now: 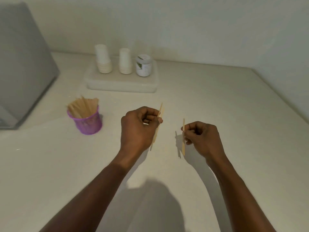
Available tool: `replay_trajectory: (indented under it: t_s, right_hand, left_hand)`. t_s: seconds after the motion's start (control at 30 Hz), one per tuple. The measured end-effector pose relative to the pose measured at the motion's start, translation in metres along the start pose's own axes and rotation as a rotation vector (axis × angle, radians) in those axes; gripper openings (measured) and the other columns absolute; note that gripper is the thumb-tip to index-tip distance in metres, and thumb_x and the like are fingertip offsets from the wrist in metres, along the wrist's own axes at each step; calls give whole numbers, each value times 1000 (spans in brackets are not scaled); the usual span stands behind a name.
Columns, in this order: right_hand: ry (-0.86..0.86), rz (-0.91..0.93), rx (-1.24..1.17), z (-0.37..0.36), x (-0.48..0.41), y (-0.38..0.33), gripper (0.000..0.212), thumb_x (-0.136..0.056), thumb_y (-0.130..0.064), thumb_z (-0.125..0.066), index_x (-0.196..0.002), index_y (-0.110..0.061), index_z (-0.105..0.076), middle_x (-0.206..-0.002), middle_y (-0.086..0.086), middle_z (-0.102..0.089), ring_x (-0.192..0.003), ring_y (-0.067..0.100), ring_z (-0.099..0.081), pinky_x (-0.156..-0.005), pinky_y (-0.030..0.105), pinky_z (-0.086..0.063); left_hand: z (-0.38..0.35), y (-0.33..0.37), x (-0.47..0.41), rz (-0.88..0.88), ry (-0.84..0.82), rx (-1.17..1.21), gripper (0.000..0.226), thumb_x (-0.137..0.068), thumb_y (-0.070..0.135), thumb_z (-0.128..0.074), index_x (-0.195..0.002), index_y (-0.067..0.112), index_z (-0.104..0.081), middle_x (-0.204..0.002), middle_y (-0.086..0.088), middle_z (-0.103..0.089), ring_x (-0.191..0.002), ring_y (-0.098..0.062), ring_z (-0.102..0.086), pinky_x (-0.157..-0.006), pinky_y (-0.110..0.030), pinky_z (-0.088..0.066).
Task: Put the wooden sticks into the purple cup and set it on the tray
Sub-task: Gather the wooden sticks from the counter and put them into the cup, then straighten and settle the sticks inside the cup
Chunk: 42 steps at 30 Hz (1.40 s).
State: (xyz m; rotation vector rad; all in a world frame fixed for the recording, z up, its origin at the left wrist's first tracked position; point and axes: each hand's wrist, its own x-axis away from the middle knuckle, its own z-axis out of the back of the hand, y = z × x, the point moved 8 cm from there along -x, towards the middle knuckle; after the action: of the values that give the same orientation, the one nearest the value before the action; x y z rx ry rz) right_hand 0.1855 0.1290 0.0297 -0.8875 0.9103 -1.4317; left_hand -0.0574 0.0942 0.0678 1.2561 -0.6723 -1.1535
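Observation:
The purple mesh cup (88,123) stands on the counter at the left, with several wooden sticks (83,107) upright in it. To its right, my left hand (138,128) is closed on a wooden stick or two (160,108), held nearly upright above the counter. My right hand (200,138) pinches another single wooden stick (183,144), also upright, its lower end close to the counter. The white tray (122,84) lies at the back, beyond the cup and both hands.
On the tray stand two stacks of white paper cups (102,59) (125,61) and a white jar (143,66). A grey bin-like object (21,67) fills the left edge. Walls close the counter at the back and right.

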Motion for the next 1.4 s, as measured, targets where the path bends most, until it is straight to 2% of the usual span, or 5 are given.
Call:
replay_trajectory:
  t_s: [0.5, 0.67, 1.03, 1.23, 1.4]
  right_hand:
    - [-157, 458, -312, -188, -28, -169, 7, -87, -8, -75, -93, -13, -76, -82, -6, -77, -71, 11, -65, -68, 34, -58]
    - [-101, 499, -262, -218, -36, -181, 7, -87, -8, -75, -93, -13, -77, -84, -9, -78, -66, 1, -63, -69, 16, -52]
    - [-57, 473, -15, -244, -27, -157, 11, -84, -16, -79, -95, -18, -80, -94, -5, -76, -65, 10, -62, -74, 36, -59]
    - [-47, 548, -43, -235, -30, -169, 36, -82, -10, -80, -117, -15, -77, -109, 2, -68, -91, 17, -67, -80, 38, -60]
    - [-244, 693, 86, -248, -29, -182, 51, -95, -20, -75, -143, -10, -60, -149, 6, -59, -139, 24, -54, -114, 38, -47]
  left_hand:
    - [212, 4, -26, -246, 773, -86, 35, -90, 13, -84, -118, 11, -65, -88, 1, -80, -78, -11, -79, -74, -26, -64]
    - [202, -18, -25, -243, 757, -221, 32, -95, 13, -82, -120, 10, -63, -92, 3, -78, -78, -10, -77, -70, -29, -65]
    - [183, -63, -17, -11, 763, -460, 25, -95, 27, -82, -112, 13, -72, -117, -4, -72, -122, -26, -55, -95, -19, -23]
    - [192, -65, -14, -56, 744, -379, 42, -91, 39, -80, -120, 10, -68, -123, -4, -70, -122, -25, -56, -99, -31, -39]
    - [180, -97, -16, 82, 458, -268, 96, -73, 58, -81, -152, 19, -44, -157, -3, -50, -135, -11, -48, -109, -28, -42]
